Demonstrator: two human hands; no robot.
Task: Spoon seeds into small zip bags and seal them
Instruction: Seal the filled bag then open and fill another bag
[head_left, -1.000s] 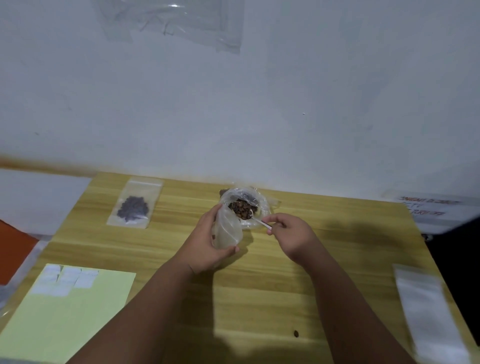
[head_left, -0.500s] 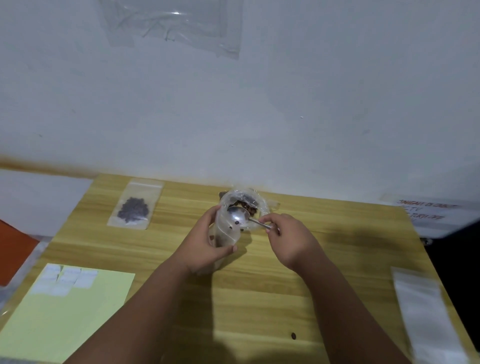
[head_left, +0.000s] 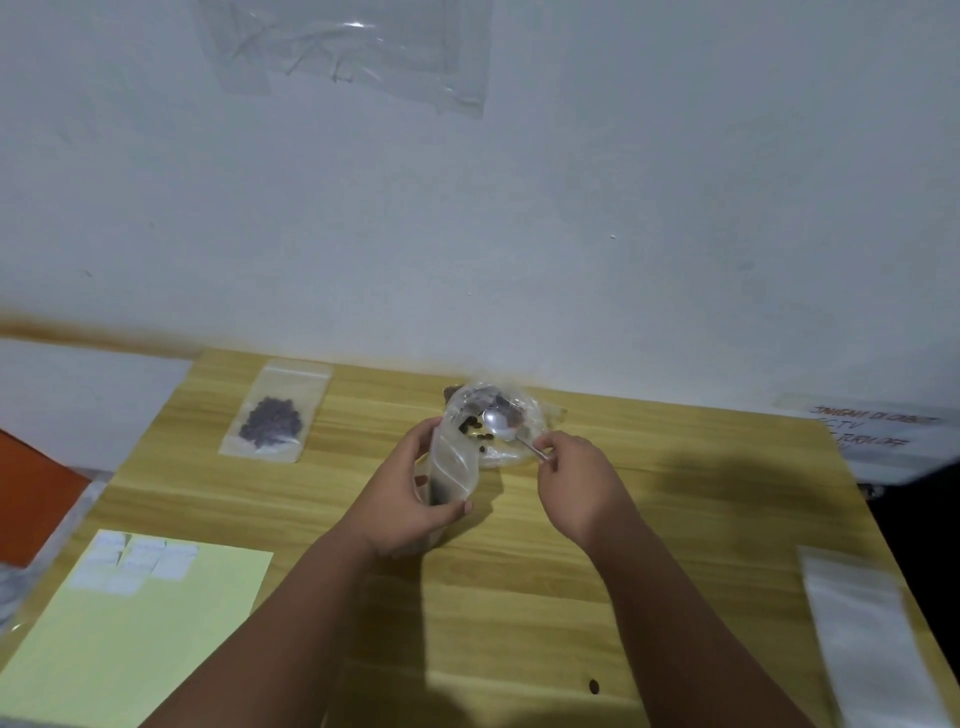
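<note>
My left hand (head_left: 402, 491) grips a small clear zip bag (head_left: 453, 462), held upright with its mouth open and a few dark seeds near the top. My right hand (head_left: 574, 480) pinches the handle of a metal spoon (head_left: 500, 423); the bowl looks empty and hovers at the bag's mouth. Behind them sits a crumpled clear plastic bag of brown seeds (head_left: 511, 415) on the wooden table (head_left: 519, 597). A sealed zip bag with dark seeds (head_left: 272, 415) lies flat at the back left.
A yellow sheet (head_left: 130, 634) with several white labels (head_left: 137, 561) lies at the front left. A strip of clear bags (head_left: 872, 639) lies along the right edge. One loose seed (head_left: 594, 687) sits near the front. The white wall stands close behind the table.
The spoon lifted out of the seed bag loaded, moved to the small bag's mouth and now looks empty. Seeds now show inside the small bag. My left hand stayed in place.
</note>
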